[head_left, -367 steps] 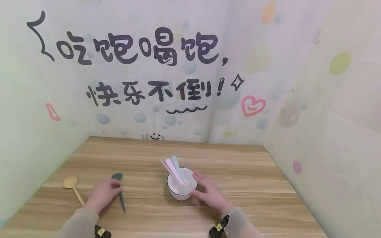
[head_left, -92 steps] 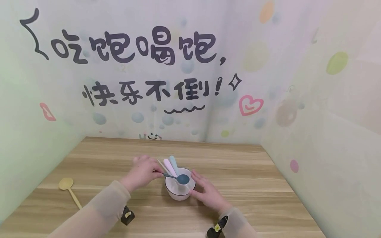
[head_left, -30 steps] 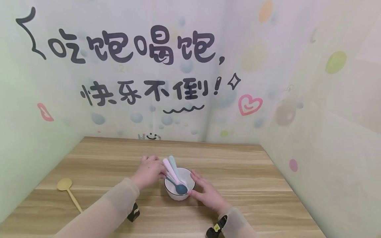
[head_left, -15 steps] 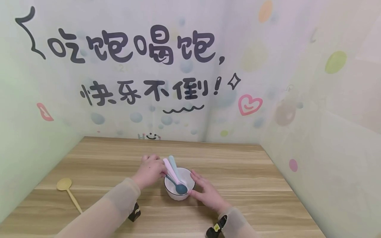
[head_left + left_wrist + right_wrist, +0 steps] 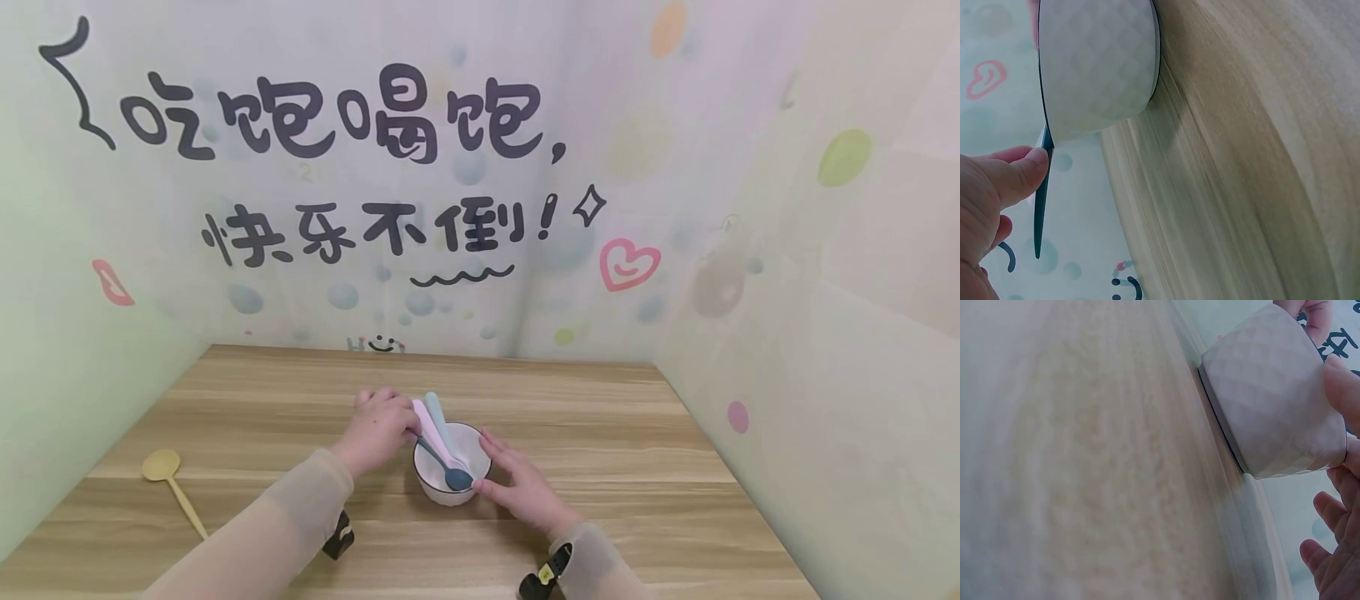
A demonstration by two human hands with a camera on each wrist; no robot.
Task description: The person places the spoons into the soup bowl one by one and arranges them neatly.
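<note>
In the head view, a white bowl (image 5: 448,497) with a dark rim stands on the table. My left hand (image 5: 381,429) is at its left rim and pinches the handle of a dark blue spoon (image 5: 457,479), whose head lies inside the bowl. The left wrist view shows the dark handle (image 5: 1039,212) jutting out past the rim between thumb and fingertip. A pink-handled spoon (image 5: 432,429) and a light blue-handled spoon (image 5: 435,408) lean in the bowl, handles up. My right hand (image 5: 525,483) holds the bowl's right side, its thumb (image 5: 1341,394) against the textured wall in the right wrist view.
A yellow spoon (image 5: 161,465) lies at the left of the wooden table (image 5: 600,433), its handle end hidden by my left sleeve (image 5: 277,517). Printed walls (image 5: 337,292) enclose the table at the back and both sides.
My left hand has brought the dark blue spoon from the table at the left to the bowl and lowered its head inside. The right hand stays at the rim.
</note>
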